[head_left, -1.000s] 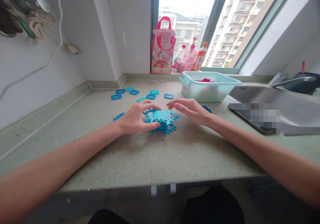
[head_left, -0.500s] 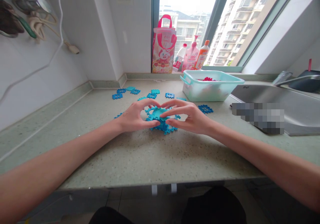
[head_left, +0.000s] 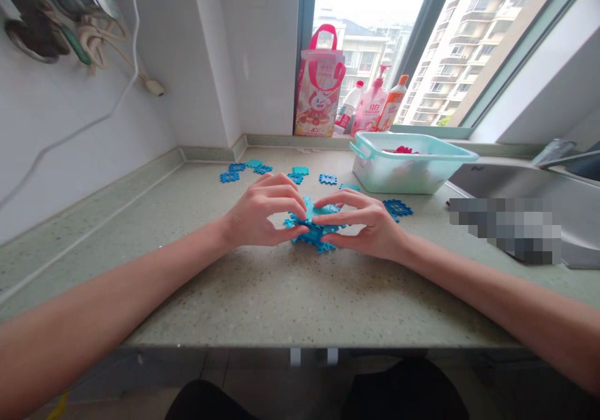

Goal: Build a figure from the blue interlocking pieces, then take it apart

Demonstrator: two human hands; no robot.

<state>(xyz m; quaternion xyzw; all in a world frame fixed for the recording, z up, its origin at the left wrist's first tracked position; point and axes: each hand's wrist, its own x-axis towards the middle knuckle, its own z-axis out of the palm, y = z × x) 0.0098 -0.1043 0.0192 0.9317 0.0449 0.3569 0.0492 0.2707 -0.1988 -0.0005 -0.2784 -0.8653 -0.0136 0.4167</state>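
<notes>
Left hand [head_left: 262, 210] and right hand [head_left: 370, 223], half-curled, pinch the toothed blue-turquoise plastic block [head_left: 313, 237] between them; the step appears to be interlocking, the next move requiring aligned teeth.

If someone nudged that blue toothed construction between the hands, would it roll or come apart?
The blue construction probably wouldn't roll, given its jutting toothed edges. It looks light, built of thin plates. A hard push might loosen them, since they seem joined by teeth.

Curved left hand [head_left: 268, 210] opposite right hand [head_left: 371, 221]
</notes>
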